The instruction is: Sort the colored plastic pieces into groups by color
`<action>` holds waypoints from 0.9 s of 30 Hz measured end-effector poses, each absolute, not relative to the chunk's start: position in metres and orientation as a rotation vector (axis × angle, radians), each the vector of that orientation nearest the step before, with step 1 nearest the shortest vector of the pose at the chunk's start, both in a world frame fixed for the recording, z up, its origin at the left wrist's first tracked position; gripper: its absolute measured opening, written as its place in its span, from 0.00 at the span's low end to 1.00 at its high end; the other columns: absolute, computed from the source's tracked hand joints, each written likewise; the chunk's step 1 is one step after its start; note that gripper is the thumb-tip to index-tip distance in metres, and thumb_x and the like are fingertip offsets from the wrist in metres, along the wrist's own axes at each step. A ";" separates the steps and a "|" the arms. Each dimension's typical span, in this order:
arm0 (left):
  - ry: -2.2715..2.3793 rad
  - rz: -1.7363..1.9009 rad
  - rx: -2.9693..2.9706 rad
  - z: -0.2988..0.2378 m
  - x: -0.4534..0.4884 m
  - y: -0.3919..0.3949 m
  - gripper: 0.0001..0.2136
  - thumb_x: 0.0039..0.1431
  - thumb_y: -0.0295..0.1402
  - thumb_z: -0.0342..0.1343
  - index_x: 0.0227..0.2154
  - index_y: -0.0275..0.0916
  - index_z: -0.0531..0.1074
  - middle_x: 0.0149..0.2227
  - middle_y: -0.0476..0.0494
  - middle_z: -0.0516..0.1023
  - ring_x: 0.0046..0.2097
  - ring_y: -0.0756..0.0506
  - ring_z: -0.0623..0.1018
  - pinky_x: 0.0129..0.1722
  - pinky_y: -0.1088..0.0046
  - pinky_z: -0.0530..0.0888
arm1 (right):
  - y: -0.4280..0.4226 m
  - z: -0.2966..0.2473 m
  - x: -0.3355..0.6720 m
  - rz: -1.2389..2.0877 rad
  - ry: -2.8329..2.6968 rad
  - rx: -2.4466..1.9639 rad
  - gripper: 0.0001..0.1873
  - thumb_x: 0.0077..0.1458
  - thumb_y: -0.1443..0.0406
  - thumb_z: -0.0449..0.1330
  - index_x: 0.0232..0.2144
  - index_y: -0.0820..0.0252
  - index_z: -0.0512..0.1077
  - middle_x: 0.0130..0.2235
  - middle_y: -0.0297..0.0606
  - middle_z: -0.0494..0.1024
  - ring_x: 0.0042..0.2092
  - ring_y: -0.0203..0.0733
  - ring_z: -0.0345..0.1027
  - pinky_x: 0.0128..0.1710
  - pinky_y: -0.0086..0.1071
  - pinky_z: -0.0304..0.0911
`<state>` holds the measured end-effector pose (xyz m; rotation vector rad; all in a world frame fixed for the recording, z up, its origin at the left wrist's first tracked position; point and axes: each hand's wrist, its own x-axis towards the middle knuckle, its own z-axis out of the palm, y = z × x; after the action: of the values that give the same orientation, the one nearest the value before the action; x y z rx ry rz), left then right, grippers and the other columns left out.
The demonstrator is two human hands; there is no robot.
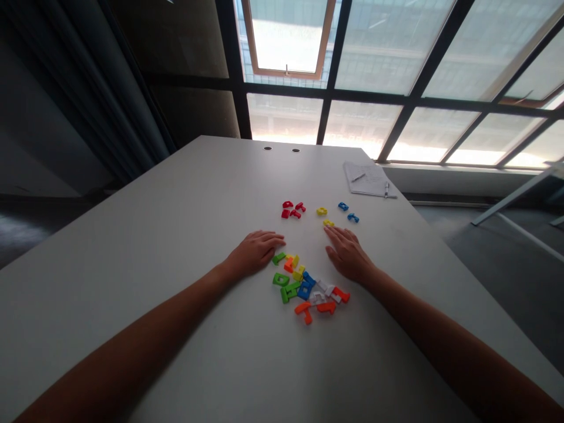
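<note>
My left hand lies on the white table with its fingers stretched out, beside a green plastic piece at the edge of a mixed pile. My right hand is also flat and open, its fingertips at a yellow piece that they partly cover; whether they press on it I cannot tell. Between my forearms the pile holds green, yellow, white and orange pieces, plus blue ones. Farther off sit several red pieces in a group, another yellow piece and two blue pieces.
A paper sheet with two pens lies near the right edge of the white table. Two round holes are set near its far edge. Windows rise behind, a dark curtain hangs at left, and a metal frame stands at right.
</note>
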<state>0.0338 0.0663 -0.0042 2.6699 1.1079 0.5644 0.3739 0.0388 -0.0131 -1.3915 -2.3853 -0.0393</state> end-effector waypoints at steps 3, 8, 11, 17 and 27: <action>1.108 0.562 2.670 -0.005 0.034 0.067 0.17 0.72 0.32 0.47 0.56 0.48 0.77 0.62 0.47 0.79 0.65 0.43 0.75 0.69 0.55 0.66 | 0.040 -0.014 0.375 -0.052 -2.322 -1.386 0.25 0.71 0.63 0.49 0.66 0.63 0.69 0.66 0.52 0.73 0.68 0.57 0.63 0.69 0.55 0.53; 1.101 0.588 2.671 -0.006 0.034 0.067 0.17 0.72 0.33 0.47 0.56 0.48 0.78 0.62 0.46 0.79 0.65 0.43 0.75 0.69 0.56 0.66 | 0.041 -0.010 0.379 -0.036 -2.198 -1.346 0.15 0.69 0.66 0.53 0.47 0.60 0.79 0.48 0.50 0.84 0.56 0.57 0.73 0.59 0.54 0.62; 1.102 0.586 2.670 -0.006 0.034 0.067 0.17 0.73 0.33 0.47 0.56 0.48 0.78 0.62 0.47 0.79 0.64 0.43 0.76 0.68 0.56 0.67 | 0.036 -0.003 0.378 0.072 -2.278 -1.118 0.12 0.68 0.67 0.54 0.43 0.56 0.79 0.43 0.46 0.84 0.51 0.54 0.74 0.55 0.51 0.64; 1.107 0.583 2.677 -0.002 0.035 0.065 0.17 0.74 0.33 0.46 0.56 0.48 0.77 0.62 0.47 0.80 0.64 0.43 0.76 0.68 0.55 0.67 | 0.016 0.015 0.361 0.383 -2.548 -0.607 0.23 0.68 0.68 0.55 0.62 0.53 0.73 0.57 0.43 0.82 0.64 0.54 0.66 0.63 0.54 0.58; 1.107 0.568 2.673 -0.004 0.034 0.066 0.18 0.73 0.33 0.47 0.57 0.48 0.77 0.62 0.47 0.79 0.65 0.43 0.75 0.69 0.54 0.67 | 0.023 0.009 0.366 0.420 -2.512 -0.788 0.23 0.70 0.68 0.50 0.59 0.51 0.77 0.57 0.41 0.82 0.64 0.54 0.66 0.64 0.55 0.58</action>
<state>0.0343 0.0662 -0.0042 2.6734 1.1067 0.5684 0.3661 0.0229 0.0095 -0.7883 -2.5122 0.4197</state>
